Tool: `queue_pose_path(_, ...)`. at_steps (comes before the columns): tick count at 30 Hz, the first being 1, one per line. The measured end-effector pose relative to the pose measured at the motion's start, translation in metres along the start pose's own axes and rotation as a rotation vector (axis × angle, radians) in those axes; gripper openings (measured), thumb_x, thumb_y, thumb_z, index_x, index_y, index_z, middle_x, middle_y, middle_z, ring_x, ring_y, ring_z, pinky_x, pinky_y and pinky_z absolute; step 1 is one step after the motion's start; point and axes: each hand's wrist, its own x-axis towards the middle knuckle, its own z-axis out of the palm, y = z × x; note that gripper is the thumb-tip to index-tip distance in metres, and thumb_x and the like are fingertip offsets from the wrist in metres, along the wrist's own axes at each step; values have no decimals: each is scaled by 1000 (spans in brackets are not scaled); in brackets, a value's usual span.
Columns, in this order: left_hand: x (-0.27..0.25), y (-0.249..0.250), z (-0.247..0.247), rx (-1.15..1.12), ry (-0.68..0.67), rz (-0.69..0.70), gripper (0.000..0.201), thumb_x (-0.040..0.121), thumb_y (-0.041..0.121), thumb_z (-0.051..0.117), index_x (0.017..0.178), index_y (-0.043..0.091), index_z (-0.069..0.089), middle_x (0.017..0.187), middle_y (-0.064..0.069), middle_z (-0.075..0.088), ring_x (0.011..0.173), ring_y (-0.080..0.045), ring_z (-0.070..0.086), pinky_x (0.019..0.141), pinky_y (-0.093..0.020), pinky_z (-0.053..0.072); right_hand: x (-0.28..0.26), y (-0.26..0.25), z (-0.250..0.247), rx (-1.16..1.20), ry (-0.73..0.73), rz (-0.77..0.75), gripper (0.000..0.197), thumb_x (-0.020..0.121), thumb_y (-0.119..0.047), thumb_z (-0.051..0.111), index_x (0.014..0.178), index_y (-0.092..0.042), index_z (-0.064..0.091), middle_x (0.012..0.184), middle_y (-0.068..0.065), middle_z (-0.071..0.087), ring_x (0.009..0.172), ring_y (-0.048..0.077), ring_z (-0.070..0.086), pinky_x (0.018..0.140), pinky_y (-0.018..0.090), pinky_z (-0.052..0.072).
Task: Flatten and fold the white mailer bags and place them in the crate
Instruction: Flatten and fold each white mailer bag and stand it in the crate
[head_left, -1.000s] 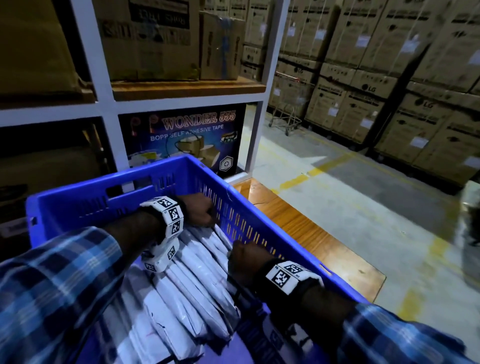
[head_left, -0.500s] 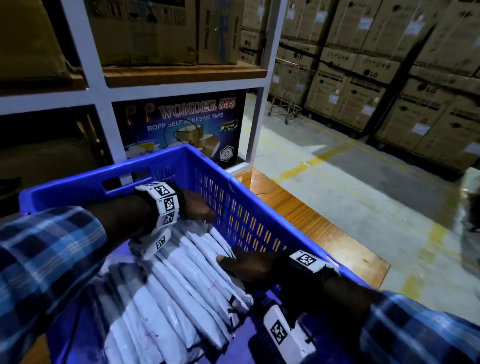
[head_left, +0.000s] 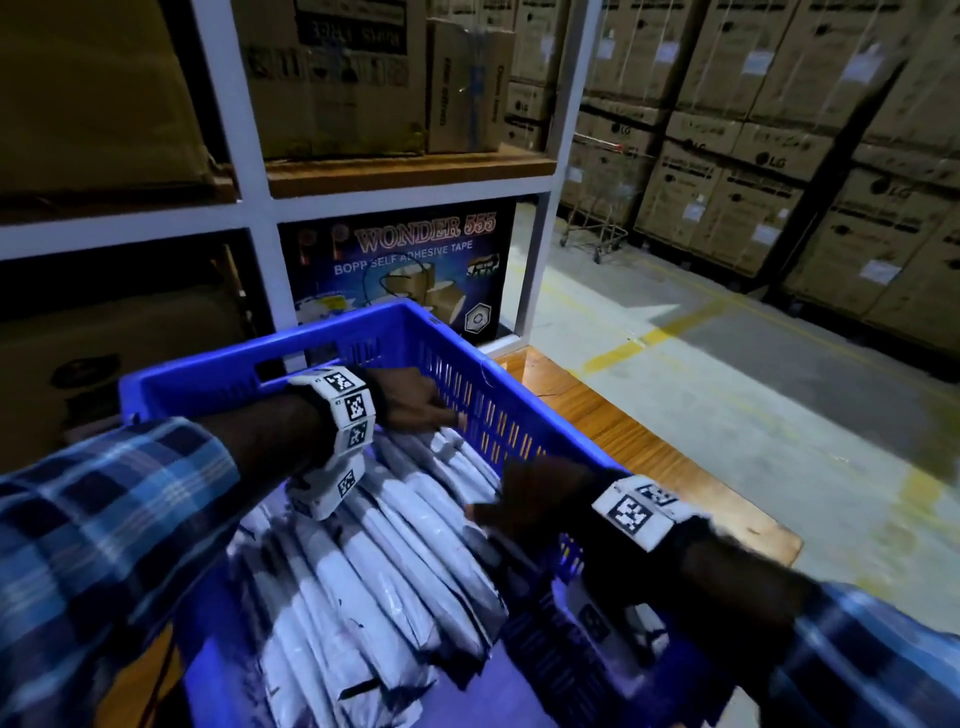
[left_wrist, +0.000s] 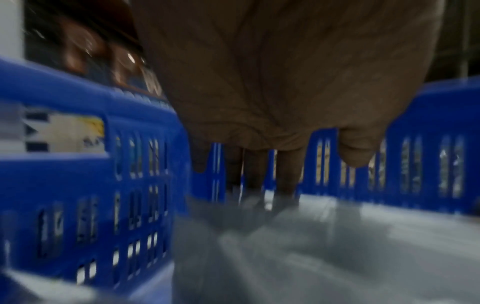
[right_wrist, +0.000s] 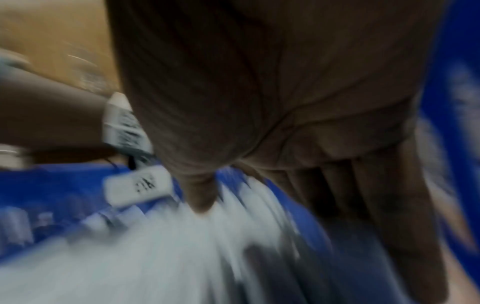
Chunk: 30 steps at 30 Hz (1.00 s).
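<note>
A blue slotted crate (head_left: 208, 374) holds several folded white mailer bags (head_left: 395, 561) packed side by side on edge. My left hand (head_left: 421, 405) is inside the crate at its far end, and its straight fingers (left_wrist: 285, 174) touch the far ends of the bags (left_wrist: 337, 246). My right hand (head_left: 519, 504) lies over the bags beside the crate's right wall. Its fingers (right_wrist: 389, 205) are straight and its thumb reaches down onto the bags (right_wrist: 155, 257). Neither hand holds a bag. Both wrist views are blurred.
The crate sits on a wooden table (head_left: 649, 467) whose edge runs along the right. Behind it stands a white shelf rack (head_left: 405, 200) with cardboard boxes and a tape carton (head_left: 405, 265). Stacked cartons (head_left: 779, 171) and a trolley (head_left: 597, 234) line the concrete floor at right.
Both hands were curled into fists on the bags a second ago. Their fingers have since straightened, and both hands have stayed inside the crate at about the same spots.
</note>
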Motion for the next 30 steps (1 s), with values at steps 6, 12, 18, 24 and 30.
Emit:
queue_pose_path(6,-66,20,-51,86,249,-2,45,99,47,41,106,12,68,99,-12,70,91,-28,63,83,-34,48,-59,-21,-85,-55,377,-138,43,95,-56,46,107,-17,60,118,22,61,107,34,59,70,27,33)
queue_pose_path(12,-194,59,-74,6,600,14,31,97,31,55,124,21,65,94,-8,72,70,-13,59,63,-14,31,-113,-45,-101,2,615,-297,47,91,-57,51,101,-13,63,110,20,65,105,35,60,69,28,32)
queue_pose_path(18,-317,70,-11,-131,871,-162,27,89,24,68,111,11,73,83,-12,74,79,8,55,53,1,30,-165,-103,-69,120,702,-563,48,87,-58,54,70,-13,58,82,18,65,92,35,63,63,34,39)
queue_pose_path(24,-411,60,86,-174,833,-416,47,84,54,52,118,27,70,104,0,74,87,-13,69,75,-33,54,-202,-176,-21,178,601,-750,42,88,-50,55,72,-12,57,80,12,64,91,37,61,62,33,33)
queue_pose_path(30,-466,49,197,-293,800,-626,51,87,45,48,125,16,64,129,0,63,120,-17,57,99,-26,39,-223,-233,25,160,506,-817,39,89,-51,57,92,-13,67,97,14,68,101,36,59,74,37,47)
